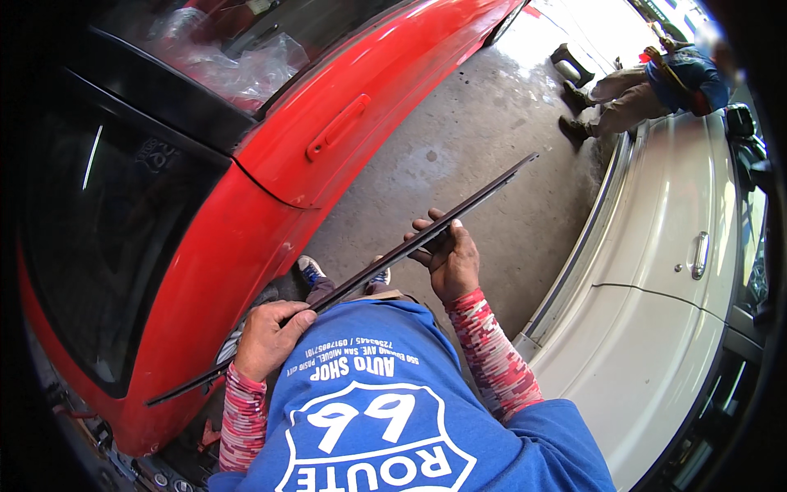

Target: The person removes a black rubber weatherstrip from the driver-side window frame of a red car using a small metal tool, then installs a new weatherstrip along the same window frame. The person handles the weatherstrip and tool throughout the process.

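While the red car (225,246) takes up the most room, a pale car (648,213) stands to its right, with a concrete floor (492,131) showing between the two. Well beyond the red car's door, on the pale car's side, another person (656,86) in a blue top and light brown trousers is beside that second car. Close to the red car's near end, and to its right, is the wearer's blue shirt (369,361) with white printing. A long, thin dark strip (369,272) slants above the floor; one end overlaps the red car's lower body in view, though I cannot tell if they touch, and the other points away from it. Crumpled clear plastic (246,70) shows at the red car's window. Both forearms, just right of the red car, wear red, pink and white patterned sleeves (492,353). Nearer to the red car, the left hand (269,340) grips the strip, thumb on top and fingers curled. Farther from it, the right hand (451,262) holds the strip loosely between thumb and partly spread fingers. Beside the red car's lower edge is a shoe (311,270) with blue laces. On its door is a red handle (338,129).
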The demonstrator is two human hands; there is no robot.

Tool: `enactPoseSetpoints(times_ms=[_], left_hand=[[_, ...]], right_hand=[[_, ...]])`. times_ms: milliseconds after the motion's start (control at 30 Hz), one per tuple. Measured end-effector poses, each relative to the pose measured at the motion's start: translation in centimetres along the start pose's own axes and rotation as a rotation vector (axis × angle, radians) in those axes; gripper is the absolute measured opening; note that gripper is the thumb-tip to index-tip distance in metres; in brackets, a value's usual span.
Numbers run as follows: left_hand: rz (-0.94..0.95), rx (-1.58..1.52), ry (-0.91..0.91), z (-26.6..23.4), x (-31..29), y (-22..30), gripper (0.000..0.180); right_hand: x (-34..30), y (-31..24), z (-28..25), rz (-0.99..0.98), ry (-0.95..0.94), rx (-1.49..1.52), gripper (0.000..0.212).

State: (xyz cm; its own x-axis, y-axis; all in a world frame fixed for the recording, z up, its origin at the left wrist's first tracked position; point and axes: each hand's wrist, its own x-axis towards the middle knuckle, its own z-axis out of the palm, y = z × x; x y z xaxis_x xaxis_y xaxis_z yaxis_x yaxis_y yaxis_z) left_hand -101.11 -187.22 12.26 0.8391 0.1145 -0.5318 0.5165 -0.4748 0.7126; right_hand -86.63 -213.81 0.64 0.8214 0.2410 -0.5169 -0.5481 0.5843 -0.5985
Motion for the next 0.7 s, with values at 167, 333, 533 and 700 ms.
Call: enactPoseSetpoints(times_ms=[167,333,533,700], left_hand=[[0.011,-0.014,0.014,0.2,-0.1,-0.1,0.027],[-0.020,-0.012,0.010,0.4,0.1,-0.4,0.028],[-0.017,0.046,0.011,0.4,0.0,-0.2,0.029],[0.012,0.050,0.015,0.3,-0.2,0.7,0.028]], right_hand=[[-0.1,0.2,-0.2,-0.011,0.008,-0.012,0.052],[0.0,0.4,-0.7,-0.001,0.005,-0.018,0.053],[-0.1,0.3,-0.9,0.013,0.006,-0.033,0.053],[0.2,-0.1,-0.5,0.011,0.003,-0.035,0.053]])
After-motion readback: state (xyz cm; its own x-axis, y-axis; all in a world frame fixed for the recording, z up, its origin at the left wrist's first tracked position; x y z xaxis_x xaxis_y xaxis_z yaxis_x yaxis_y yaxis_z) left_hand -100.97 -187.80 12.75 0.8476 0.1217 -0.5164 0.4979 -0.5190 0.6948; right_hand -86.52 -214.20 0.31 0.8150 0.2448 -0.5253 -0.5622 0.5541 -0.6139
